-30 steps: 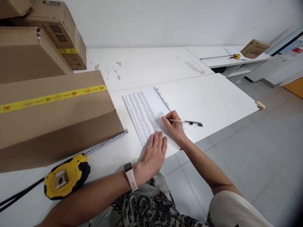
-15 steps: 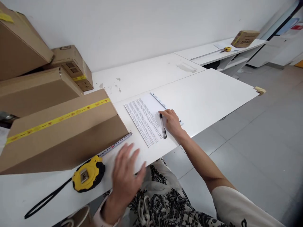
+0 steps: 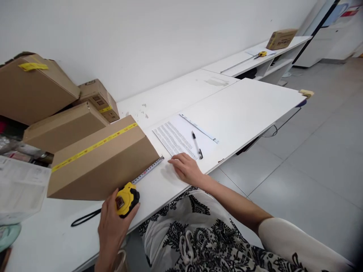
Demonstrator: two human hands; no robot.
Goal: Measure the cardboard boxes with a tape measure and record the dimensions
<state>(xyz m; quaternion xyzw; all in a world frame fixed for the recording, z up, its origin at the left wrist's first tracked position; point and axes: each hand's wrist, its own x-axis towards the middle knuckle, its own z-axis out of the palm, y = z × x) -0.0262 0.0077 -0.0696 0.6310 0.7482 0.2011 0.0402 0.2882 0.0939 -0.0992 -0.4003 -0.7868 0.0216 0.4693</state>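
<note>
Four boxes (image 3: 106,162) stand near seemingly wrapped clutter (image 3: 10,145).

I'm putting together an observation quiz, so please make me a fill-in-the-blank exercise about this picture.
1. The left hand has the tape measure between its fingers and ____.
2. Of the pen and the tape measure, only the ____ is on the printed sheet.
3. The packing tape along the nearest carton is mainly ____ in colour.

Missing words: thumb; pen; yellow.
</note>
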